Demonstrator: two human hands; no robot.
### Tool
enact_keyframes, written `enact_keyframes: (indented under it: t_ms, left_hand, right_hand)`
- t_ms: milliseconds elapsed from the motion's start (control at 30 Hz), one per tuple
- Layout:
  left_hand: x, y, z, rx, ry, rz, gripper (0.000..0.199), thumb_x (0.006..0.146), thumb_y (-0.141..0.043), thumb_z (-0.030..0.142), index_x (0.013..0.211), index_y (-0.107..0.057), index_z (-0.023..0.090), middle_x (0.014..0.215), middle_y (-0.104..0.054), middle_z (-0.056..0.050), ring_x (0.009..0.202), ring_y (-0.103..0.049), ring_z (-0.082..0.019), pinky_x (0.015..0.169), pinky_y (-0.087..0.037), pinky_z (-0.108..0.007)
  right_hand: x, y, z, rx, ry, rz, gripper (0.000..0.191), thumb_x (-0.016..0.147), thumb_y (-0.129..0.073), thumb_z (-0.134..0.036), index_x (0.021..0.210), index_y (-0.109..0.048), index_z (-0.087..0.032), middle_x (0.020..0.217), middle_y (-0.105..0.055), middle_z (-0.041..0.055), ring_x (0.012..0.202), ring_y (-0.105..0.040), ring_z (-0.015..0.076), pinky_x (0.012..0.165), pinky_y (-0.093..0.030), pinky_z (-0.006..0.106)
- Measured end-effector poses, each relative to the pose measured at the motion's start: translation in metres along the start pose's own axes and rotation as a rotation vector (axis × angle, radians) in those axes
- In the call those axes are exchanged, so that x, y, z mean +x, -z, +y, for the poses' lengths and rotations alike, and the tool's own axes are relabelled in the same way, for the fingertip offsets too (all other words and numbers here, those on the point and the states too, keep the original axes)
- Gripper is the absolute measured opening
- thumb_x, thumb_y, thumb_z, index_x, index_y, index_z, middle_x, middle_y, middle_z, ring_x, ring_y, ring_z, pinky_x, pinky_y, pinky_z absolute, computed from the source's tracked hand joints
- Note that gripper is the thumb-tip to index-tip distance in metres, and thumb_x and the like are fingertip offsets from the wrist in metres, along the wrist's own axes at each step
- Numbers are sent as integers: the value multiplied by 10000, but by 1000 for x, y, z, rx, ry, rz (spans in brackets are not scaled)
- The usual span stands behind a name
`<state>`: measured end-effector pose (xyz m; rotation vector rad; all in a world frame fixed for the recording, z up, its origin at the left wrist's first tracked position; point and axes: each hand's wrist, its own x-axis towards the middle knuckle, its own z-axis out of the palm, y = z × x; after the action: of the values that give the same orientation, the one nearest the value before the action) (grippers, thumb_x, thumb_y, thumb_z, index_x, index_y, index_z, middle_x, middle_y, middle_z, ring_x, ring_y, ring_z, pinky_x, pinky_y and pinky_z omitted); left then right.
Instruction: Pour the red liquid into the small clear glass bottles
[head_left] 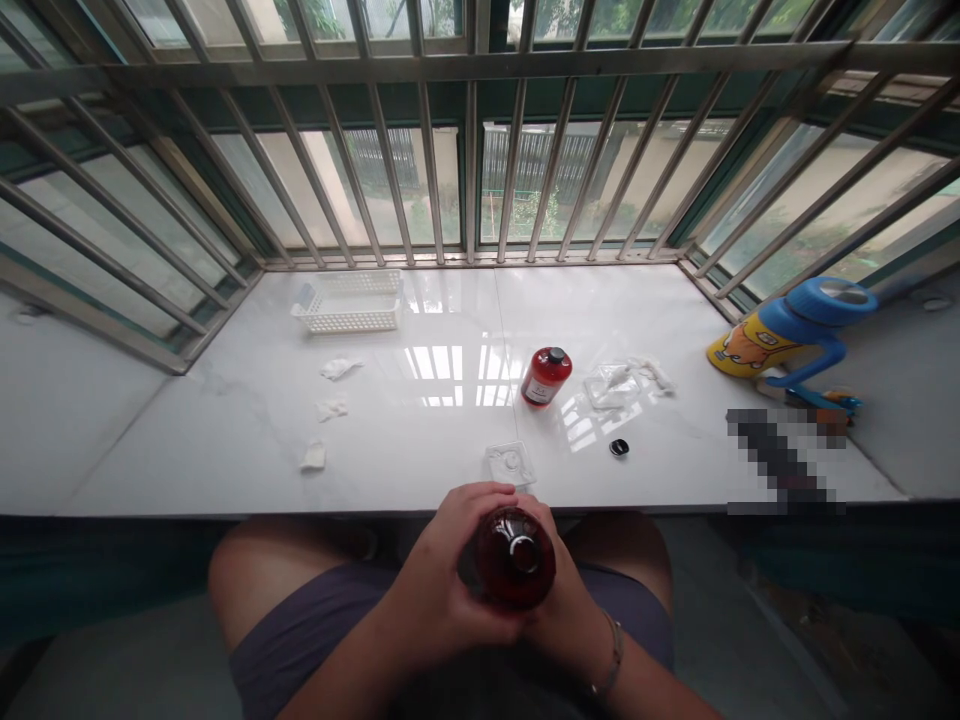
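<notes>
clasping a dark red bottle [516,557] from both sides, the left hand [448,552] and the right hand [564,592] keep the grip closed around its body, above the lap and just short of the worktop [187,460]. the glossy wall is probably stiff and smooth, apt to slip if wet and heavier if filled; the body below the rounded shoulder should offer the surest hold. both forearms converge from below, palms turned inward, the fingers meeting at the bottle's far side; a bracelet [616,650] circles the right wrist. just beyond the hands lies a clear tray [510,463], with a small black cap [619,448] to its right. farther off stand a second red bottle [547,378], black-topped, and a white basket [352,322] near the window bars [471,180].
</notes>
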<state>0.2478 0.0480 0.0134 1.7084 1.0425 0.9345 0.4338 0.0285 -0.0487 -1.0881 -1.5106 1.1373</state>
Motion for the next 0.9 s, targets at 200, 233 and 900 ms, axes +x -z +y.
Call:
enact_keyframes:
  t_ms: [200,233,900]
  left_hand:
    - [-2,2,-5,-16,39,-111,1033,646,-1029,256,1552,-542,342,1613,-560,-111,1495,-547,-369,1275,-458,-526]
    - [-2,4,-6,-17,57,-133,1071,658,-1043,362,1586,-509,335,1642,-532,-127,1521,-520,-378,1289,-438,-538]
    - [59,-21,-83,351,170,121,668,790,-930,300,1378,-627,208,1386,-707,-140,1347,-658,-357,1169,-531,-578]
  right_hand:
    - [-6,5,4,-14,34,40,840,714,-972,-392,1436,-559,-268,1375,-693,127,1218,-706,352,1036,-606,461]
    - [-6,6,5,-20,21,57,849,692,-992,-386,1416,-566,-268,1358,-702,125,1204,-713,349,1024,-610,457]
    - [3,84,18,-227,-260,486,821,724,-948,-555,1375,-539,-268,1276,-728,124,1099,-711,377,1028,-564,625]
